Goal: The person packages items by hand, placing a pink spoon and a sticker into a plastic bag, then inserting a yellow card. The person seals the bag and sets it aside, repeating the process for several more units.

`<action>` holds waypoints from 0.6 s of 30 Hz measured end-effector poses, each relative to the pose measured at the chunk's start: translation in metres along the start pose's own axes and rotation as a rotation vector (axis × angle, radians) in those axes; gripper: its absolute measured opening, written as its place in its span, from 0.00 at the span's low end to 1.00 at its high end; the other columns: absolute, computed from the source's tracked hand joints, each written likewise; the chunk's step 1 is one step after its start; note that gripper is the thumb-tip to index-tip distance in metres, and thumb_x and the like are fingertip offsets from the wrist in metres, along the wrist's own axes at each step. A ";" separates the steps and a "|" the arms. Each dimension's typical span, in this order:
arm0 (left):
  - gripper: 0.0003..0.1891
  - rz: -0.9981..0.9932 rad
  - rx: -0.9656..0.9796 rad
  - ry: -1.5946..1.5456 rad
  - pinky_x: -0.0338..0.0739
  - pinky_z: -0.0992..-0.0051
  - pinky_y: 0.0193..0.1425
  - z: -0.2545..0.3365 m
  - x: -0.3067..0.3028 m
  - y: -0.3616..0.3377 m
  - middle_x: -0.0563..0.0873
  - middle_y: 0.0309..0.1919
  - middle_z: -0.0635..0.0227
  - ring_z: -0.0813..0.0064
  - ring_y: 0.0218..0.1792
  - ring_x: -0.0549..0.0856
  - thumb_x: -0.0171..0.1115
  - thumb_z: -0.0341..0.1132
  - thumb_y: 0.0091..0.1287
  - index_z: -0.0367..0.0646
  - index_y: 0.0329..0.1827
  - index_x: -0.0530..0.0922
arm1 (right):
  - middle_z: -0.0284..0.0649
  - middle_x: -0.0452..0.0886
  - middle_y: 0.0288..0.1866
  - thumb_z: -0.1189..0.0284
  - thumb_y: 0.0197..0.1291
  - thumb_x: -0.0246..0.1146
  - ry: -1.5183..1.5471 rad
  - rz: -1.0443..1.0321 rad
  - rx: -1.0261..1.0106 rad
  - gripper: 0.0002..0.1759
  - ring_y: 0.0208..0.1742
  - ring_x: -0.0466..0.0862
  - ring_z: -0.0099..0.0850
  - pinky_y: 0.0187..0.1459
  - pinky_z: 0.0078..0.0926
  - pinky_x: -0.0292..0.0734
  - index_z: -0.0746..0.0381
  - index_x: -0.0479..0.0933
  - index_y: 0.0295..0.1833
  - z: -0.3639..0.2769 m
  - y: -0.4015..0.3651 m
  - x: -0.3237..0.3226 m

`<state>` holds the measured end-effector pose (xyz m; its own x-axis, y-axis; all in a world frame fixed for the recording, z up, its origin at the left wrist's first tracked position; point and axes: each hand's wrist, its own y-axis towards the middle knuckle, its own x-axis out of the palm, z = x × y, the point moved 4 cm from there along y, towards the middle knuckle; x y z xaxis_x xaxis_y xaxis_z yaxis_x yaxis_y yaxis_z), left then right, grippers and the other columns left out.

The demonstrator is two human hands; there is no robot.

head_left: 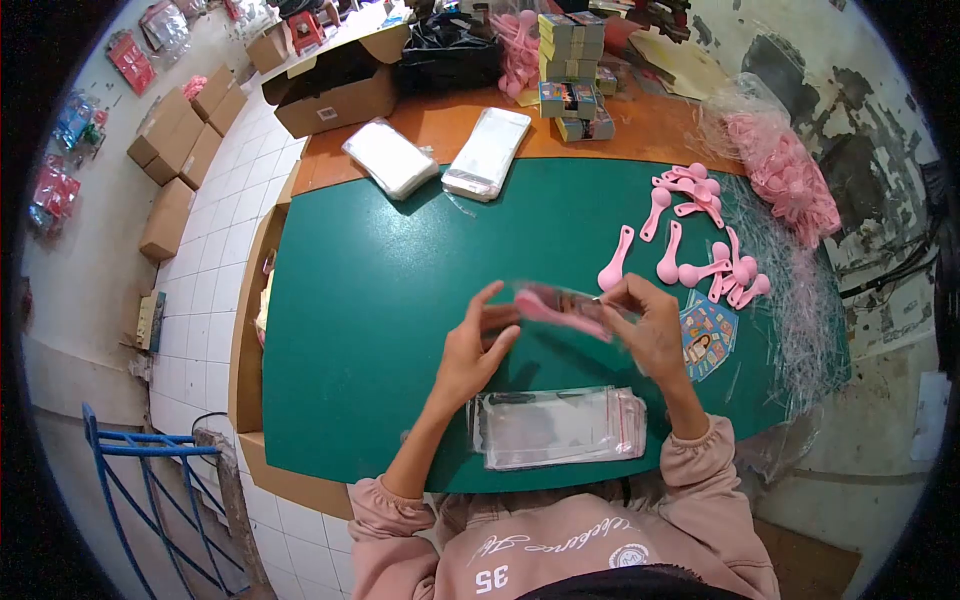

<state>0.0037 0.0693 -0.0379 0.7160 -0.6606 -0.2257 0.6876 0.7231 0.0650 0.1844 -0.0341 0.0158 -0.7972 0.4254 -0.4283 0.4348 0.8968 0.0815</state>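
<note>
While btw 2 hands (475,348) (650,330), 1 spoon (562,308) (bagged)

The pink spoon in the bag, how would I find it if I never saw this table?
Start at the green table top, then look at its middle, where the left hand and right hand hold a clear bag between them. The pink spoon is inside that bag, raised off the table; the other pink spoons lie loose and bare to the right.
</note>
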 end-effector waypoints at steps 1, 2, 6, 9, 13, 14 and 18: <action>0.28 0.052 0.007 0.059 0.76 0.70 0.51 -0.001 0.001 -0.001 0.78 0.48 0.50 0.65 0.46 0.81 0.52 0.29 0.66 0.45 0.68 0.53 | 0.38 0.78 0.26 0.73 0.47 0.67 -0.058 0.068 -0.115 0.10 0.28 0.79 0.25 0.31 0.23 0.73 0.66 0.76 0.34 -0.010 0.001 0.004; 0.28 0.053 0.007 0.060 0.76 0.70 0.51 -0.003 0.001 -0.002 0.78 0.48 0.50 0.65 0.46 0.81 0.52 0.29 0.66 0.45 0.68 0.53 | 0.40 0.79 0.28 0.72 0.47 0.67 -0.116 0.137 -0.229 0.12 0.30 0.80 0.29 0.34 0.25 0.74 0.66 0.76 0.36 -0.017 0.000 0.005; 0.31 -0.243 -0.421 -0.639 0.77 0.70 0.50 0.000 0.016 -0.011 0.78 0.47 0.49 0.64 0.47 0.81 0.42 0.35 0.71 0.49 0.70 0.35 | 0.48 0.75 0.46 0.73 0.48 0.64 -0.182 -0.394 -0.292 0.22 0.45 0.78 0.42 0.46 0.33 0.73 0.63 0.71 0.51 -0.026 -0.010 0.029; 0.33 -0.295 -0.491 -0.582 0.78 0.70 0.48 0.001 0.016 -0.015 0.78 0.46 0.49 0.64 0.46 0.81 0.39 0.35 0.72 0.50 0.69 0.27 | 0.49 0.71 0.48 0.74 0.49 0.63 -0.267 -0.393 -0.319 0.20 0.50 0.74 0.45 0.49 0.36 0.72 0.62 0.70 0.50 -0.013 -0.020 0.040; 0.34 -0.313 -0.418 -0.482 0.79 0.70 0.47 -0.011 0.016 -0.014 0.78 0.46 0.50 0.64 0.46 0.82 0.39 0.32 0.71 0.51 0.69 0.26 | 0.46 0.71 0.42 0.75 0.49 0.64 -0.378 -0.272 -0.422 0.15 0.41 0.78 0.41 0.41 0.33 0.73 0.63 0.72 0.44 -0.003 -0.020 0.050; 0.34 -0.313 -0.419 -0.483 0.79 0.70 0.47 -0.011 0.016 -0.014 0.78 0.46 0.50 0.64 0.46 0.82 0.39 0.32 0.71 0.51 0.69 0.26 | 0.46 0.71 0.42 0.75 0.49 0.64 -0.379 -0.272 -0.421 0.15 0.41 0.78 0.41 0.41 0.33 0.73 0.63 0.72 0.44 -0.003 -0.018 0.054; 0.32 -0.307 -0.400 -0.376 0.79 0.69 0.48 -0.008 0.015 -0.013 0.77 0.47 0.50 0.65 0.46 0.81 0.41 0.31 0.71 0.52 0.71 0.33 | 0.44 0.70 0.35 0.76 0.49 0.64 -0.278 -0.327 -0.312 0.11 0.35 0.76 0.39 0.36 0.33 0.72 0.65 0.71 0.38 0.005 -0.010 0.064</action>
<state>0.0045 0.0510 -0.0495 0.5361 -0.8235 0.1858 0.8228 0.4605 -0.3331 0.1307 -0.0164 -0.0169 -0.7111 0.1073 -0.6949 0.0033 0.9888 0.1493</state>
